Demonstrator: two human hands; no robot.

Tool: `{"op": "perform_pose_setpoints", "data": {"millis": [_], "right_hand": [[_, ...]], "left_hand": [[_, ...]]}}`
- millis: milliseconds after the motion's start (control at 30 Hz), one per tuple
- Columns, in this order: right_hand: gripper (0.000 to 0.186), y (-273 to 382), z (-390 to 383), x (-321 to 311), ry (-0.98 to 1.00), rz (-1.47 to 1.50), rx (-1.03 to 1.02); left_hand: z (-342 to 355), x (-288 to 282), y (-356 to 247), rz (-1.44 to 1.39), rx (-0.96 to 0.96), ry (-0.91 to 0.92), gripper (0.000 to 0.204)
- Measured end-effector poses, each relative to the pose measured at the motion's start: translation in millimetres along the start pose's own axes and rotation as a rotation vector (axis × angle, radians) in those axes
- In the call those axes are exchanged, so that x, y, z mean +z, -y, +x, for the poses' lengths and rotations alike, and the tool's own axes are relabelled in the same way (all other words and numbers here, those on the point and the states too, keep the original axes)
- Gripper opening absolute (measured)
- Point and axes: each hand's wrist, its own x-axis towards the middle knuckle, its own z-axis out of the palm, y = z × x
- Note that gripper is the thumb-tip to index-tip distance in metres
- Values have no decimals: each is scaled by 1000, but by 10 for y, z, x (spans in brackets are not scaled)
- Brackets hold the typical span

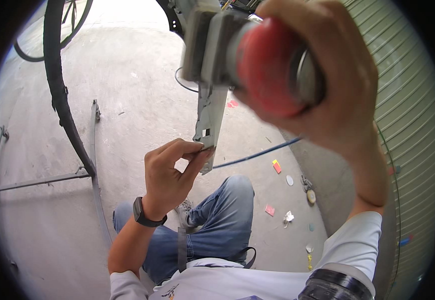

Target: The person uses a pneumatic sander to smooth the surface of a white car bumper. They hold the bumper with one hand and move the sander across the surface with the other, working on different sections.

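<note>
My right hand [342,85] grips a blurred red power tool [272,60] near the top centre. Its grey rectangular pad [202,47] overlaps the upper part of a narrow light-grey metal piece [210,115]; whether it touches cannot be told. The piece stands nearly upright, with a small square hole and uneven edge. Lower down, my left hand [170,175], a dark band on its wrist, pinches that piece's edge between thumb and fingers. A blue hose [255,152] runs behind the piece toward the right.
A dark metal frame [62,115] stands at left over the concrete floor [112,75]. My bent jean-clad legs [220,210] are below. Paper scraps [270,210] and small objects lie right of them. A ribbed panel [412,150] lines the right. A dark cylindrical object [335,285] sits at bottom right.
</note>
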Motion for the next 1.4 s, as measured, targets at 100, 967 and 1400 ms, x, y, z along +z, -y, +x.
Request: {"op": "perform_pose_setpoints", "data": {"millis": [100, 967, 1400], "right_hand": [[75, 384, -340, 86, 31, 67, 182], [37, 969, -505, 611, -236, -33, 404], [38, 967, -581, 643, -327, -57, 383]], "left_hand": [[-2, -106, 23, -3, 4, 69, 13], [-363, 99, -19, -267, -342, -369, 52], [-548, -346, 511, -559, -338, -96, 27]]}}
